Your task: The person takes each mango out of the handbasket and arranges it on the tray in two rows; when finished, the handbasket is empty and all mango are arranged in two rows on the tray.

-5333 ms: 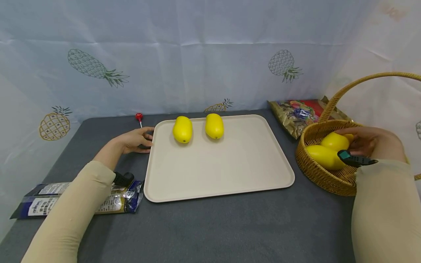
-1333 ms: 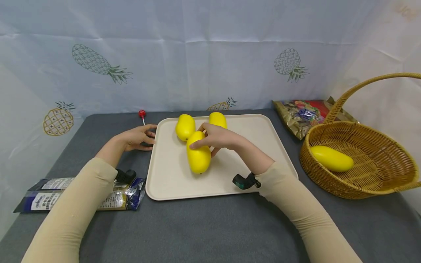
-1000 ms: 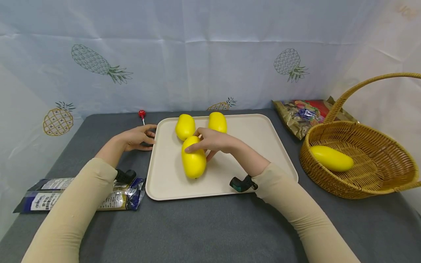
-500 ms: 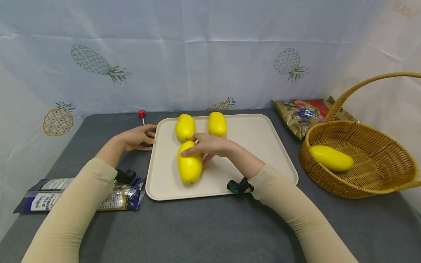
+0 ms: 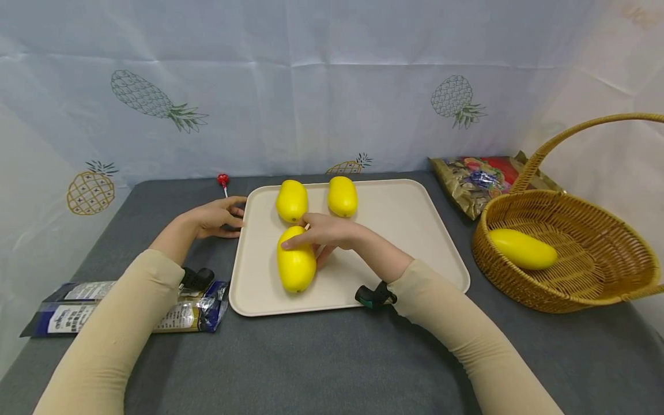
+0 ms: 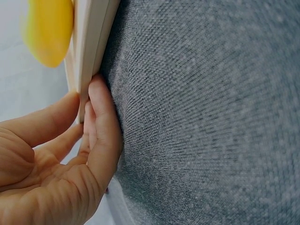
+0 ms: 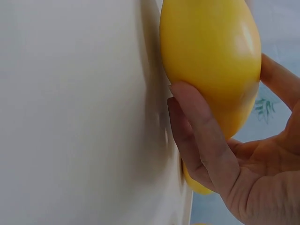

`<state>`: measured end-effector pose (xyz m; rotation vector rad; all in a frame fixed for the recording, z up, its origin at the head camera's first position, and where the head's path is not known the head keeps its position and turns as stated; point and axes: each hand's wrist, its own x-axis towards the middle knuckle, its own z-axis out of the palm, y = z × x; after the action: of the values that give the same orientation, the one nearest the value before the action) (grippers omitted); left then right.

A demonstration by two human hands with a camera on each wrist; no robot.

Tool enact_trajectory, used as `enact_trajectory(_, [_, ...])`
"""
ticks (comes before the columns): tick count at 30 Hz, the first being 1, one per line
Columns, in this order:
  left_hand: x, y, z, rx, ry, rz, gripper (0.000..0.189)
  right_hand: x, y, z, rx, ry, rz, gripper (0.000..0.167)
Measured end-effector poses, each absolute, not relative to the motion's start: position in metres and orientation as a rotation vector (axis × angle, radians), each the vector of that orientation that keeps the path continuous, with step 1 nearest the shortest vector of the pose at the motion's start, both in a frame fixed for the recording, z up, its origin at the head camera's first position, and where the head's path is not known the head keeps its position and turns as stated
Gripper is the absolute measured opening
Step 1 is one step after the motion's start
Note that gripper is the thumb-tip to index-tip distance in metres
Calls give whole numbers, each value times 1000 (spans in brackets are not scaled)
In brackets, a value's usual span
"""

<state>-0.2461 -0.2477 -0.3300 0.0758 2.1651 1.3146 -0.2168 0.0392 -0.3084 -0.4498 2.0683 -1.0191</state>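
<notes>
My right hand (image 5: 329,230) grips a yellow mango (image 5: 297,265) over the left half of the beige tray (image 5: 394,248), thumb on one side and fingers on the other. In the right wrist view the mango (image 7: 211,51) lies close along the tray surface, its shadow beside it. Two more mangoes, a left one (image 5: 291,200) and a right one (image 5: 342,197), lie side by side near the tray's back edge. My left hand (image 5: 215,220) holds the tray's left rim; the left wrist view shows the thumb and fingers at the edge (image 6: 96,37).
A wicker basket (image 5: 519,293) with a tall handle stands at the right, holding one mango (image 5: 524,249). Behind it lies a gold and red bag (image 5: 461,184). Blue packets (image 5: 67,320) lie under the left forearm, and a red lollipop (image 5: 223,180) lies behind the left hand.
My right hand has brought a mango from the basket to the tray, then shifted it left and toward the front beside the other two. The left hand has stayed at the rim.
</notes>
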Motion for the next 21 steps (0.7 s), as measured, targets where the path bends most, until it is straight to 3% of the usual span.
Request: enact_trajectory(21, [-246,-247,-329,70,2173,1308,82,-216,35,-311,-463,2064,-994,46])
